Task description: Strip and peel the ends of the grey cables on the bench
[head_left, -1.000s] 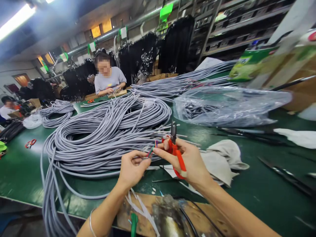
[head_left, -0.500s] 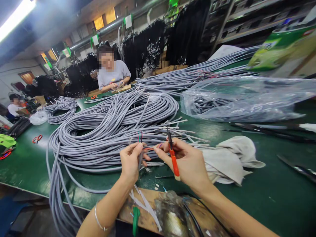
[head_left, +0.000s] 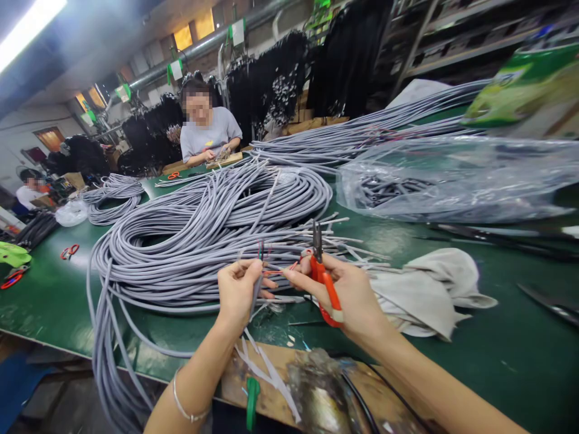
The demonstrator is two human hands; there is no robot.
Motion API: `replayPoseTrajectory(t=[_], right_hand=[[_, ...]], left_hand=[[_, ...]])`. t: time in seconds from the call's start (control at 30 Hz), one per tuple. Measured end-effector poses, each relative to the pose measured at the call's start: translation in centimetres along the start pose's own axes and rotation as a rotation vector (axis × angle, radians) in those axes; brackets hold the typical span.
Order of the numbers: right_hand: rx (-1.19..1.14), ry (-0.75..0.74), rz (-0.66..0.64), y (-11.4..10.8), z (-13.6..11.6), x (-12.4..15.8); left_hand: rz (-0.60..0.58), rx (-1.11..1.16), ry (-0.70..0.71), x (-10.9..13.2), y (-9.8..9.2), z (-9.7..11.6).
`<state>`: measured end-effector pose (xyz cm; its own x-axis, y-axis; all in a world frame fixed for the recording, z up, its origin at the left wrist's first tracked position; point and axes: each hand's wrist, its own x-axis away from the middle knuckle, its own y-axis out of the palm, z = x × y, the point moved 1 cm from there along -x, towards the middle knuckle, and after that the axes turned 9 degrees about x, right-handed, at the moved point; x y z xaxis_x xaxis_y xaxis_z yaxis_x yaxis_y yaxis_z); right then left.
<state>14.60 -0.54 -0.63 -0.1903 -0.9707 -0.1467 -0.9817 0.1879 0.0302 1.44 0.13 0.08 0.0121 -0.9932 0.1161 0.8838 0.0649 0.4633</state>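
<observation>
Pliers in right hand had turned from edge-on half second earlier to broader view, more of red handles showing; hands themselves barely shifted. Left to right: left hand pinched grey cable, sheath hanging below grip, dark strands standing upright above thumb. Red wire ran nearly level, sideways between hands, over tabletop, spanning short gap from left grip to right fingertips. Right hand also held pliers against palm, nose up, just right of wire
</observation>
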Motion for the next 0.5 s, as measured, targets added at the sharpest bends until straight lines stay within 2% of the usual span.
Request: replayPoseTrajectory(t=[0.13,0.27,0.37,0.5], right_hand=[[0.016,-0.053,0.011,-0.10,-0.23,-0.04],[0.103,-0.113,-0.022,-0.17,-0.64,0.23],[0.112,-0.078,-0.027,-0.15,-0.40,0.24],[-0.006,0.001,-0.023,-0.04,0.15,-0.13]], left_hand=[[-0.007,-0.027,-0.004,0.11,0.04,-0.18],[-0.084,-0.066,-0.015,0.53,0.32,-0.27],[-0.126,-0.134,0.011,0.82,0.49,-0.59],[-0.172,-0.208,0.057,0.94,0.38,-1.05]])
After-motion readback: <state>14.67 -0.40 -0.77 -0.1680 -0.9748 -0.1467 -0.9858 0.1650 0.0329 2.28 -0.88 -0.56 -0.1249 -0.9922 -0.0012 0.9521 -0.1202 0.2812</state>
